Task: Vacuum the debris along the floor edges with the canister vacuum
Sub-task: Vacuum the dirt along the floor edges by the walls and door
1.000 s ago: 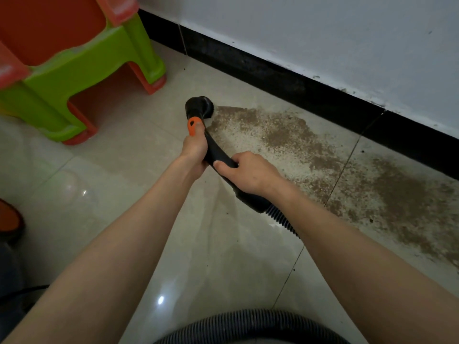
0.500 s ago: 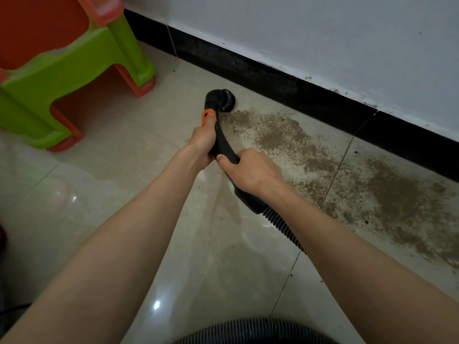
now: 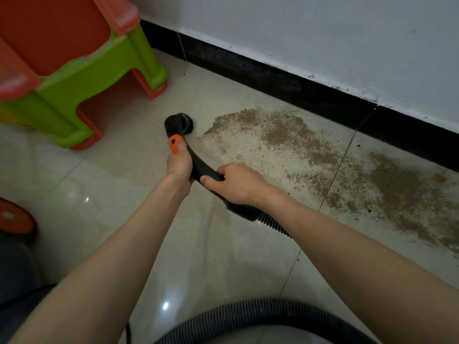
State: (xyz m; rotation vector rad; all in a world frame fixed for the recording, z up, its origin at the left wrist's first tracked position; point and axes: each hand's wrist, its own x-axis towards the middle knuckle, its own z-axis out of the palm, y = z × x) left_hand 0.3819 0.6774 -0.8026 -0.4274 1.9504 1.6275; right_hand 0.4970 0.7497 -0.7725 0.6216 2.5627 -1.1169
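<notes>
Gripping entry, item one: left hand [image 3: 179,163], fingers curled round the front of the curved black plastic vacuum handle [image 3: 202,167] just behind its orange slider tab [image 3: 174,144]. Item two: right hand [image 3: 237,183], fingers wrapped round the rear of the same handle, thumb along the near side. Item three: round black brush nozzle [image 3: 179,123], set down on the glossy beige tiled floor [image 3: 119,184] at about 12 o'clock from the left hand, just beside but apart from the nearest fringe of debris. Item four: brown granular debris patch [image 3: 285,140], spread from 1 o'clock to 4 o'clock of the nozzle, running along the black skirting board [image 3: 285,83] under the white wall [image 3: 310,28], heaviest at far right. Item five: ribbed black flexible hose [image 3: 274,225], leaving the handle's rear and looping across the bottom of view. Item six: green and orange plastic stool [image 3: 74,78] at 10 o'clock of the nozzle, well clear. Handling note, judged: most of the patch remains, so the step in hand looks like sweeping the nozzle toward 2 o'clock into the grit. Best done with the brush flat on the tile, slow overlapping passes parallel to the skirting, working outward to the wall joint, and keeping slack in the hose.
</notes>
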